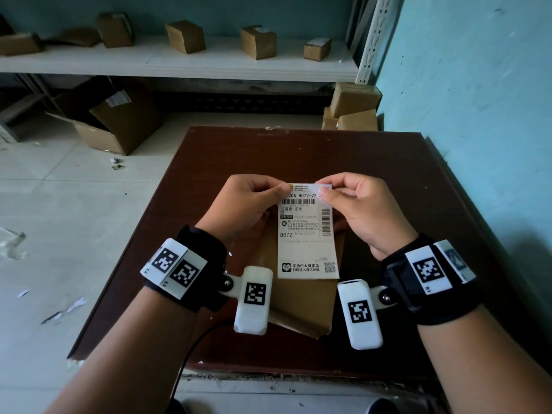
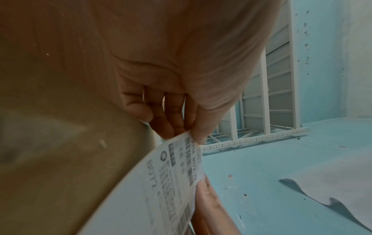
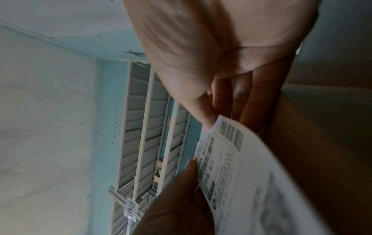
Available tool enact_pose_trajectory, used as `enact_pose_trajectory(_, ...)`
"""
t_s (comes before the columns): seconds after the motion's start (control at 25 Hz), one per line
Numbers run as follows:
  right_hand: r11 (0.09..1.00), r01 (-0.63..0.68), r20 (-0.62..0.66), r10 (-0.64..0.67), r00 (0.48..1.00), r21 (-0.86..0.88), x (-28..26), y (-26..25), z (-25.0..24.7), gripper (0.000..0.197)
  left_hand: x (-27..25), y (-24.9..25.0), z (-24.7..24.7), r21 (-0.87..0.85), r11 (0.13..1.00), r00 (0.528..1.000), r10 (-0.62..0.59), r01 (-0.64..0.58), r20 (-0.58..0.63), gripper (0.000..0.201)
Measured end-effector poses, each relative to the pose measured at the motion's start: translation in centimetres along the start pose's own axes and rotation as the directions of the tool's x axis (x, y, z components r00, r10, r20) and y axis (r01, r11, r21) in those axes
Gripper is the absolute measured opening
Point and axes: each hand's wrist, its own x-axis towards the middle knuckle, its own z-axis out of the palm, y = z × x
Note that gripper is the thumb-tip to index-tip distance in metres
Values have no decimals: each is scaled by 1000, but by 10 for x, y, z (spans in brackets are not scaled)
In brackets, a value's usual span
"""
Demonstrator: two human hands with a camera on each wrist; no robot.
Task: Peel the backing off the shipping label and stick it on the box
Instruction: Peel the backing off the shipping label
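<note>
A white shipping label [image 1: 307,234] with barcodes and black print hangs face up above a flat brown cardboard box [image 1: 301,300] on the dark table [image 1: 388,174]. My left hand [image 1: 254,201] pinches the label's top left corner between thumb and forefinger. My right hand [image 1: 349,201] pinches the top right corner the same way. In the left wrist view the label [image 2: 173,182] curves away from my left hand [image 2: 193,132]. In the right wrist view the label [image 3: 241,167] bends under my right hand [image 3: 209,125]. Whether the backing has lifted cannot be told.
A white shelf [image 1: 179,61] at the back carries several small cardboard boxes. An open carton [image 1: 119,124] lies on the tiled floor at the left, with paper scraps [image 1: 65,309] nearby. More small boxes [image 1: 352,112] are stacked by the blue wall [image 1: 478,115] on the right.
</note>
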Motion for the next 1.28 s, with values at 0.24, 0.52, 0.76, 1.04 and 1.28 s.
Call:
enact_pose_trajectory(0.24,1000,4,2,-4,1000,0,0,1,0,9,-1,1,-1,-23,999,999,-28,27,-27,24)
enact_pose_trajectory(0.52,1000,2,-4,-2,1000,-4,1,0,0,8,-1,2,-2,-12,1000,1000,-25,25,1,17)
enact_pose_trajectory(0.76,1000,14,-2,-14,1000,3,1,1,0,8,-2,2,0,-44,998,998,-35,33,-56,30)
enact_pose_trajectory(1.04,1000,15,-3,-15,1000,-16,1,0,-1,8,-1,3,-2,-35,999,998,-36,34,-46,22)
enact_pose_trajectory(1.28,1000,21,-6,-22,1000,-18,1,0,-1,9,-3,5,-3,-35,999,999,-31,31,-21,17)
